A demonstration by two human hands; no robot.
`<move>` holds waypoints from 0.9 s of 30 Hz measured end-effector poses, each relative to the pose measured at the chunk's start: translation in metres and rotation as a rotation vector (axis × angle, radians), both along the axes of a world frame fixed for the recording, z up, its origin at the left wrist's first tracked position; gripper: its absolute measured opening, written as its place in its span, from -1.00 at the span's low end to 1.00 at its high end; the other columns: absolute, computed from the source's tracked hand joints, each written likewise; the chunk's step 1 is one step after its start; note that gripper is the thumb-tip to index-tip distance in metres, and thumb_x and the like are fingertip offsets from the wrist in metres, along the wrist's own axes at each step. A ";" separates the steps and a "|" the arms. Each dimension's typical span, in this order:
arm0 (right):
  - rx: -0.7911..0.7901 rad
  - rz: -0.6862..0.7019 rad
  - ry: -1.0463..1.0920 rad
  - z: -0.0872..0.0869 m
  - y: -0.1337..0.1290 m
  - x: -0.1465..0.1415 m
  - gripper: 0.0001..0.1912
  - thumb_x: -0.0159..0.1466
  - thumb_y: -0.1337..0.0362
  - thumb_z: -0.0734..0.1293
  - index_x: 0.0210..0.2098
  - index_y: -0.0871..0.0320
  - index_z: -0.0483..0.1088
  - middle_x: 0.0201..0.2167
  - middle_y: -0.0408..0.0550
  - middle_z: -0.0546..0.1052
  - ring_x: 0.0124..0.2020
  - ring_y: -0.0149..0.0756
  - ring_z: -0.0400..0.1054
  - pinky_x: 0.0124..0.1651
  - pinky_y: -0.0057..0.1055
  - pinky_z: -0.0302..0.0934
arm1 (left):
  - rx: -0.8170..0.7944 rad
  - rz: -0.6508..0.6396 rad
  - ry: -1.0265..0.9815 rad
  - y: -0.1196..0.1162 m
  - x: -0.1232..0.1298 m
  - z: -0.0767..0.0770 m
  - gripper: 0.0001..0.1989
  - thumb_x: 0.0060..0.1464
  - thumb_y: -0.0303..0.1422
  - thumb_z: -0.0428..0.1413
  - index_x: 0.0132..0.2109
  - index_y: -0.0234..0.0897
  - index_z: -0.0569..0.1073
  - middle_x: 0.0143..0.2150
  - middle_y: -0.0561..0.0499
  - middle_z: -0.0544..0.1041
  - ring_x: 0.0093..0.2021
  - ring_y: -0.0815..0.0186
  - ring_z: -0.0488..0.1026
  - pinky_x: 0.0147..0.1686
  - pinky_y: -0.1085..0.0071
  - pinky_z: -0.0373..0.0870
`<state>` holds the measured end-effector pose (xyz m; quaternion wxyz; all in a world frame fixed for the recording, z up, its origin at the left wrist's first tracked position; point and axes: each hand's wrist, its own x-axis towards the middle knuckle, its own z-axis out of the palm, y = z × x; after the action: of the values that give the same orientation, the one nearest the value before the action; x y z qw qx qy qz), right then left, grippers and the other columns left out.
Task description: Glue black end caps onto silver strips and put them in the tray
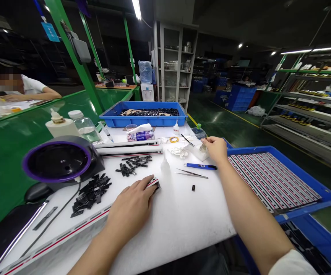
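My left hand (131,208) is wrapped over the end of a long pale bar (65,236) with a red line and black marks, which runs to the lower left. My right hand (216,148) reaches to a small white container (200,153), its thumb and fingers pinched over it; what they hold, if anything, is too small to make out. Between the hands lie tweezers (193,174), a blue pen-like tool (201,166) and one small black piece (193,188). A translucent squeeze bottle (164,165) stands just beyond my left hand.
Small black pieces (92,193) are heaped left of my left hand. A purple-rimmed black device (58,160) stands at the left. A blue bin (142,121) is at the back. At right, a blue tray (328,196) holds striped bars. A person sits far left.
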<state>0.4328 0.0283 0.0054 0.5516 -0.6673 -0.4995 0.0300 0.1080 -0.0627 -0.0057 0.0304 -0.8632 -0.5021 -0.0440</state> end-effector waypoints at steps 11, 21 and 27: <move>0.315 0.297 0.859 0.025 -0.028 -0.055 -0.65 -0.01 0.09 0.45 -0.55 0.10 0.21 -0.72 -0.38 0.05 -0.71 -0.54 -0.15 -0.67 -0.51 -0.24 | -0.076 -0.003 -0.061 0.003 0.002 0.008 -0.63 0.25 -0.33 -0.16 0.04 -0.05 0.48 0.27 0.06 0.33 0.10 0.14 0.38 0.01 0.13 0.38; -0.101 0.782 0.870 -0.007 -0.066 -0.133 -0.72 0.03 0.16 0.47 -0.56 0.17 0.33 -0.72 -0.33 0.10 -0.67 -0.55 -0.12 -0.60 -0.47 -0.24 | -0.039 -0.023 -0.093 -0.002 0.003 0.008 -0.66 0.23 -0.37 -0.13 -0.02 -0.08 0.49 0.21 0.04 0.38 0.06 0.15 0.40 -0.03 0.15 0.38; -0.137 0.759 0.687 -0.013 -0.063 -0.141 -0.69 0.03 0.12 0.48 -0.58 0.18 0.34 -0.70 -0.32 0.11 -0.62 -0.52 -0.11 -0.55 -0.45 -0.22 | -0.035 -0.018 -0.074 -0.002 0.002 0.005 -0.65 0.23 -0.37 -0.13 0.02 -0.05 0.48 0.23 0.06 0.36 0.06 0.14 0.41 -0.04 0.13 0.39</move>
<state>0.2917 -0.0346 -0.0073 0.5890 -0.4253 -0.4935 0.4781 0.1100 -0.0643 -0.0005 -0.0036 -0.8659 -0.4956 -0.0673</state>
